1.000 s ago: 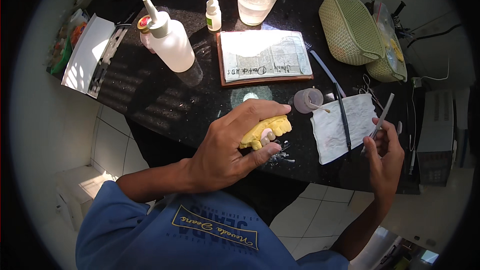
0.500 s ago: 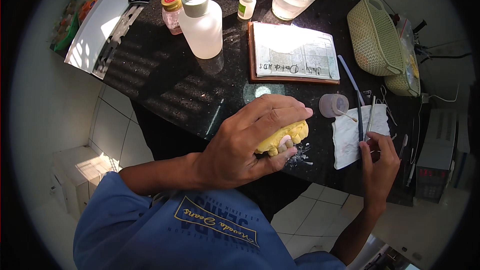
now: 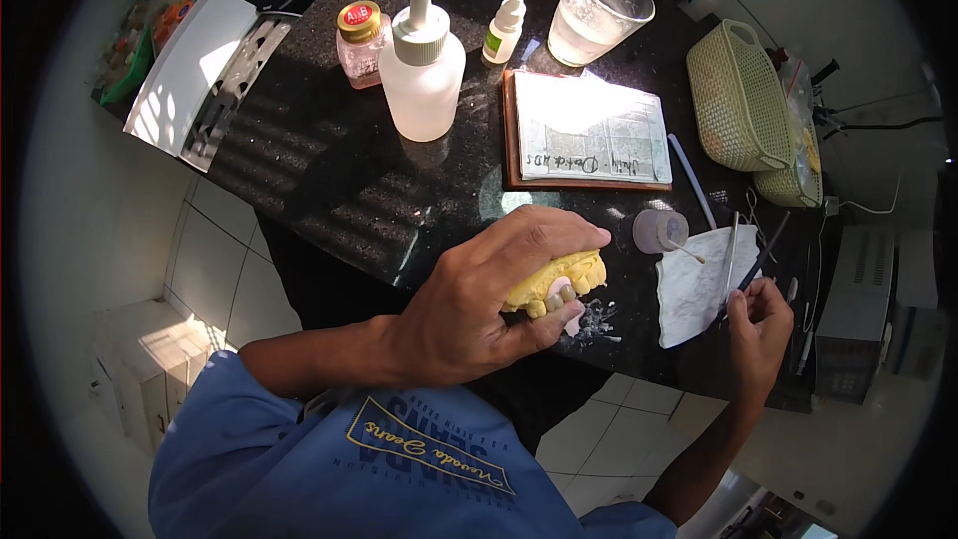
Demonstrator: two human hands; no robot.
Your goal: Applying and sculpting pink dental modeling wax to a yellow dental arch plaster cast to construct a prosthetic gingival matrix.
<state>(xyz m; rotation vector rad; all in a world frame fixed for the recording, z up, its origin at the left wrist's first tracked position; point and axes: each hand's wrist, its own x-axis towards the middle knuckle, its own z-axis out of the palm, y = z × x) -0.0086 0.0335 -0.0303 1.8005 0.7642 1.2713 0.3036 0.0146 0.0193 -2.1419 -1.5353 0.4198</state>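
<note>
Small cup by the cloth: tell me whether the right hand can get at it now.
Probably yes: only the cloth, a silvery tool and a swab lie between the right hand and cup, though that hand holds a dark tool.

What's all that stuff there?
Counter: one, black, middle
Tooth model: one, yellow, front
Cloth: one, white, right
Pale tool: one, silvery, over cloth
Dark tool: one, blackish, beside pale tool
Cup: one, purplish, beside cloth
Glass: one, clear, back
Pad: one, white, centre
Squeeze bottle: one, white, left of pad
Dropper bottle: one, white, behind pad
Jar: one, pink, beside squeeze bottle
Baskets: two, pale green, right
Rest: unclear
Shirt: one, blue, bottom
Left hand: one, around tooth model
Right hand: one, holding dark tool
</note>
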